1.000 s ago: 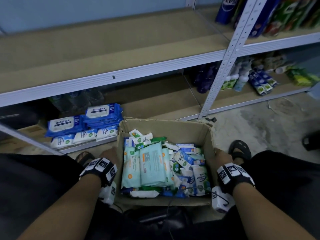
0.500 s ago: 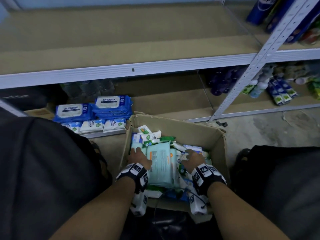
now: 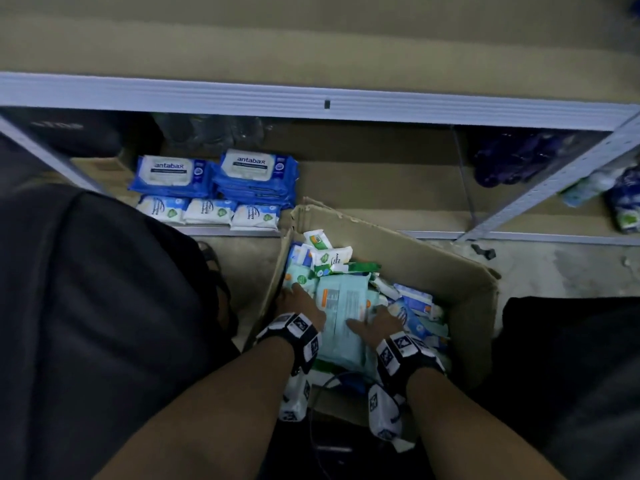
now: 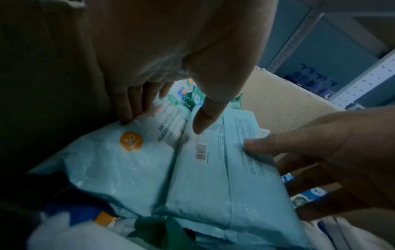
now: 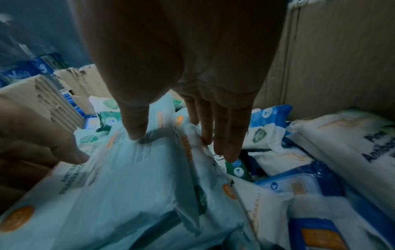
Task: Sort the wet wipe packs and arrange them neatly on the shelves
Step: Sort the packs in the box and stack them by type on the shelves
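Both hands are reaching into the cardboard box [image 3: 460, 268]. The left hand [image 3: 300, 306] and right hand [image 3: 375, 322] are flanking the top pale teal pack [image 3: 343, 317], fingers nearly straight, thumbs pressing its back panel; neither is closing round it yet. A second teal pack [image 4: 119, 162] is lying beside it in the box, just left. The film looks slick, so a flat squeeze risks the pack sliding out or dragging its neighbour along. Readable: "50" on an orange dot, "ANTIBACTERIAL", and "antabax" on the blue packs [image 3: 254, 168] beyond the box on the lower shelf [image 3: 363, 188].
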